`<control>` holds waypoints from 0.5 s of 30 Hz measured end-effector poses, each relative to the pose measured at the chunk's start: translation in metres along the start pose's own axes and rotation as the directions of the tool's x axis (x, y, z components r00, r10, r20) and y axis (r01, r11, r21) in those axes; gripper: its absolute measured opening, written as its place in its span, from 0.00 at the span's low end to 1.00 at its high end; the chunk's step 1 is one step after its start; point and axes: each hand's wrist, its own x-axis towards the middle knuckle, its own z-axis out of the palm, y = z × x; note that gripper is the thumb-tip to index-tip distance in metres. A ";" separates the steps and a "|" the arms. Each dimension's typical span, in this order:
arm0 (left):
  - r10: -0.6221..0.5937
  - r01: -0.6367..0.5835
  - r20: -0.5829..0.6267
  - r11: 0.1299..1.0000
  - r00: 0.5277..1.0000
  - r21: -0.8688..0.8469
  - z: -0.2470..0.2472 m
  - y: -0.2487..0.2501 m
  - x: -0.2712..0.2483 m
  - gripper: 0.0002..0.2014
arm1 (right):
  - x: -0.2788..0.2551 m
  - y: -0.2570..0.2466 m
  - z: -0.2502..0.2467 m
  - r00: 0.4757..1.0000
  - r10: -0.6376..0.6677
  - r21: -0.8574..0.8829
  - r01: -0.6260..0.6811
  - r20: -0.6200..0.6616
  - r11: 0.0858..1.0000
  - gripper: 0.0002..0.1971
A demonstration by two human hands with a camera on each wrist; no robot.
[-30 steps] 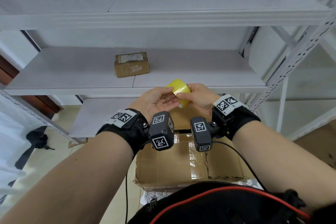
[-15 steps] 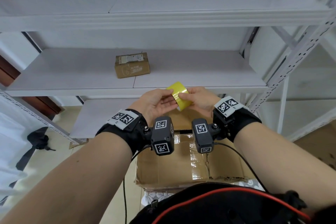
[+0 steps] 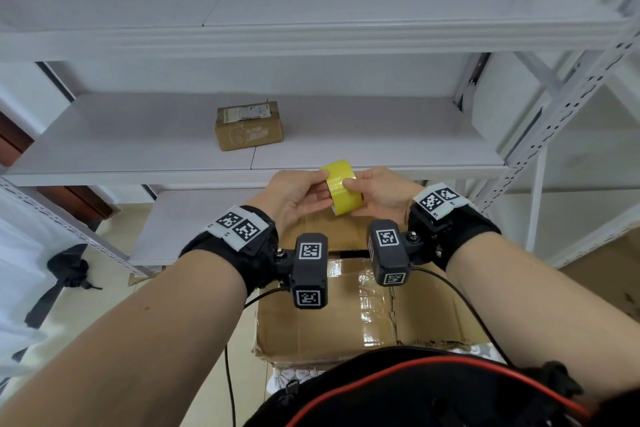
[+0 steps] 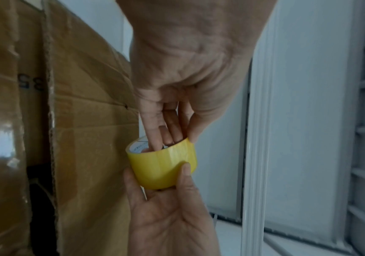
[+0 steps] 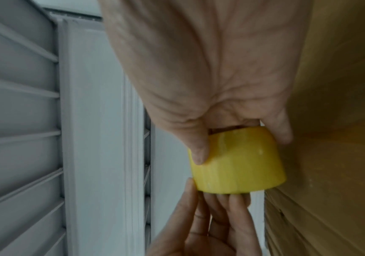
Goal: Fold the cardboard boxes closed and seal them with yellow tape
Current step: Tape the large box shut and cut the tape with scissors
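Note:
Both hands hold a roll of yellow tape [image 3: 343, 191] in the air in front of the shelf edge, above a large cardboard box [image 3: 363, 319]. My left hand [image 3: 322, 189] has fingers [image 4: 157, 136] pushed into the roll's core [image 4: 137, 147] and its thumb on the rim. From the other side my right hand [image 3: 351, 184] grips the roll [image 5: 238, 161], thumb [image 5: 199, 154] on the outer yellow face. The large box's top flaps are down, with shiny clear tape across them. A small closed cardboard box [image 3: 248, 125] with a white label sits on the middle shelf.
White metal shelving [image 3: 381, 149] stands in front, its perforated post [image 3: 540, 149] at the right. A lower shelf board [image 3: 194, 225] lies left of the large box. A dark object [image 3: 69, 270] is on the floor at far left. Black cables hang from both wrists.
Both hands have come slightly down and toward me with the roll, and the roll has turned a little between them. The boxes have not moved.

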 end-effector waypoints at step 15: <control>0.569 -0.431 0.363 -0.016 0.738 0.902 0.004 0.003 -0.001 0.14 | 0.008 -0.001 0.001 0.993 0.118 0.251 -0.118 0.014 0.961 0.11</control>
